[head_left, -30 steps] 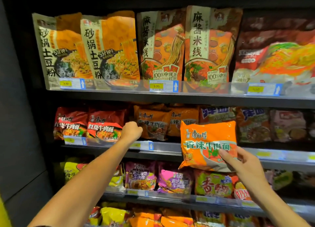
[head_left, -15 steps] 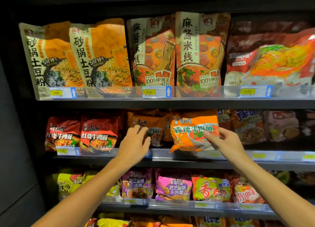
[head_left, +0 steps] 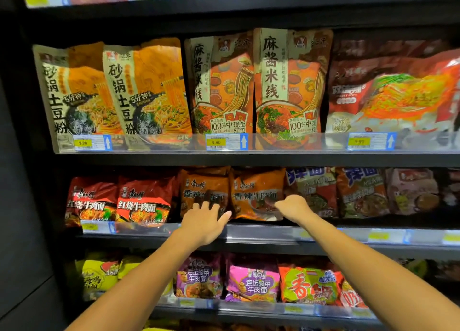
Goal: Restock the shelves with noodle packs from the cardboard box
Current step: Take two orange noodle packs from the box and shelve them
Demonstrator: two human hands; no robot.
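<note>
The fingers (head_left: 199, 204) of the left hand (head_left: 204, 222) were spread and straight, laid flat against the front of the left orange noodle pack (head_left: 205, 194) on the middle shelf (head_left: 261, 233). The right hand (head_left: 293, 206) reached into the same shelf with its fingers curled toward the right orange noodle pack (head_left: 257, 194); they touched its lower right part, but whether they pinched the wrapper or only pushed it could not be told, since the fingertips were hidden in shadow. Both orange packs stood upright, side by side and touching, far back under the shelf above.

The step in hand looked like seating a fresh pack in its row and squaring it against its neighbour. The next move would likely call for pressing both packs level, then drawing the hands out and turning back to the cardboard box, which was out of view.

To the left stood two red noodle packs (head_left: 119, 201), just beside the orange ones; to the right, darker packs (head_left: 336, 194) crowded close. The clear price rail (head_left: 99, 227) along the shelf's near edge and the low shelf overhead left little room for the wrists.
</note>
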